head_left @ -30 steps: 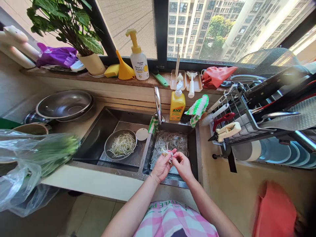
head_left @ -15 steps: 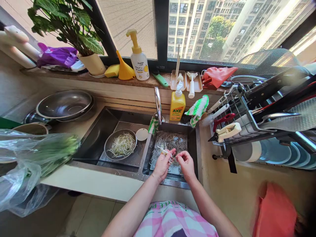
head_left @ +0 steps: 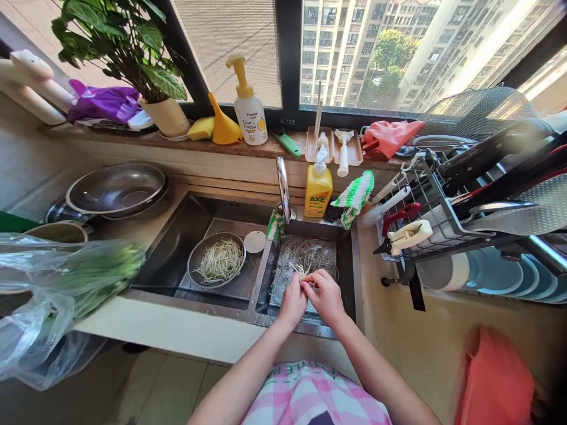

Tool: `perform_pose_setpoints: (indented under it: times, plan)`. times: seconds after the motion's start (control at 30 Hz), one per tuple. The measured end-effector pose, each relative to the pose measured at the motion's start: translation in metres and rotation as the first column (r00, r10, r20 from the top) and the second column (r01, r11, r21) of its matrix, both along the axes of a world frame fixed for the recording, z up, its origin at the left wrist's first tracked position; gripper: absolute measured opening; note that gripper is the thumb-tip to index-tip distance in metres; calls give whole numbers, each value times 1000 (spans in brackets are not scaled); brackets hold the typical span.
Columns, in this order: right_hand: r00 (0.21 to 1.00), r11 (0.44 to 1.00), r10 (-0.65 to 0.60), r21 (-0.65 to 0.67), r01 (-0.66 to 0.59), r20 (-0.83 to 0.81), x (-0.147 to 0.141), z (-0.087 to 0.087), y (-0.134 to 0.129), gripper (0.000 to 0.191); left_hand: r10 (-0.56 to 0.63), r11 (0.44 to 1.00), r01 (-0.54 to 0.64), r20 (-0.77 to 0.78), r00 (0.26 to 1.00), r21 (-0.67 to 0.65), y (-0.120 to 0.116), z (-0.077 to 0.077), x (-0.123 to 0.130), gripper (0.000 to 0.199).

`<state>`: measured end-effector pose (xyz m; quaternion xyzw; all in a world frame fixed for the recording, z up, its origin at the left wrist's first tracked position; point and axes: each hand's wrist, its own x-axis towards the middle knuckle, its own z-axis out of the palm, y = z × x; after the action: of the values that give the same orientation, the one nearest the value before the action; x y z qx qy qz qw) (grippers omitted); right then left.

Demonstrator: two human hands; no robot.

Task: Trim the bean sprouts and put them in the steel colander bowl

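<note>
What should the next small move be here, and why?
Probably carry the small bean sprout bunch, pinched between the left hand and right hand, across to the steel bowl, since it holds pale, tidy sprouts while a stringy tangle lies in the other basin.

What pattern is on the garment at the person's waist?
The garment is pink-and-white check, in the head view.

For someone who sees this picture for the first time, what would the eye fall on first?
Probably the two hands: the left hand and right hand meet over the right basin of the steel sink, holding a few bean sprouts. To their left, a steel bowl of pale sprouts sits in the left basin. Behind the sink, a bright yellow AXE bottle stands right of the tap.
</note>
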<state>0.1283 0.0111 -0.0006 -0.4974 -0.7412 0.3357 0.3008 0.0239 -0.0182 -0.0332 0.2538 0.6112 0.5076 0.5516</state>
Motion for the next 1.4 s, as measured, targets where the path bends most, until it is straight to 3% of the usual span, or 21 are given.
perform_pose_setpoints:
  times: [0.13, 0.37, 0.5, 0.57, 0.63, 0.7, 0.77, 0.83, 0.93, 1.03, 1.13, 1.27, 1.4]
  plan:
    - [997, 998, -63, -32, 62, -34, -5, -5, -1, 9, -18, 999, 15, 60, 998, 41, -3, -3, 1, 11]
    - [975, 987, -149, -92, 135, -163, -6, -7, -3, 12, -37, 998, 38, -14, 999, 52, -4, -7, 0, 14]
    - [962, 966, -149, -243, 92, -229, 16, -23, 8, 10, -242, 969, 241, 8, 970, 43, -2, 4, -9, 9]
    - [974, 965, -144, -245, 99, -174, 27, -32, 16, 12, -401, 916, 395, 167, 901, 67, -3, 15, -16, 13]
    - [977, 967, -137, -236, 96, -164, 34, -34, 22, 19, -530, 843, 523, 371, 763, 129, -5, 27, -23, 16]
    - [962, 945, -95, -327, 5, -258, 35, -29, 27, 25, -598, 777, 594, 536, 595, 208, -8, 36, -28, 16]
    - [922, 870, -42, -469, -156, -386, 30, -17, 28, 28, -616, 743, 615, 631, 472, 264, -10, 41, -31, 16]
    - [878, 785, -24, -553, -279, -478, 24, -4, 28, 28, -614, 735, 611, 672, 414, 295, -12, 41, -31, 17]
    - [833, 749, -58, -575, -328, -551, 18, 6, 26, 20, -609, 738, 598, 690, 392, 312, -13, 36, -30, 18]
    - [821, 747, -109, -591, -304, -560, 15, 5, 25, 12, -613, 740, 587, 687, 390, 327, -13, 31, -29, 17]
    - [861, 766, -97, -590, -255, -499, 14, 0, 26, 9, -613, 743, 577, 689, 385, 338, -13, 27, -29, 16]
    - [947, 855, -33, -499, -138, -318, 13, -5, 28, 15, -576, 771, 558, 708, 408, 306, -13, 24, -29, 12]
    - [972, 914, -66, -404, -33, -227, 17, -10, 33, 22, -509, 814, 522, 746, 429, 255, -13, 22, -31, 9]
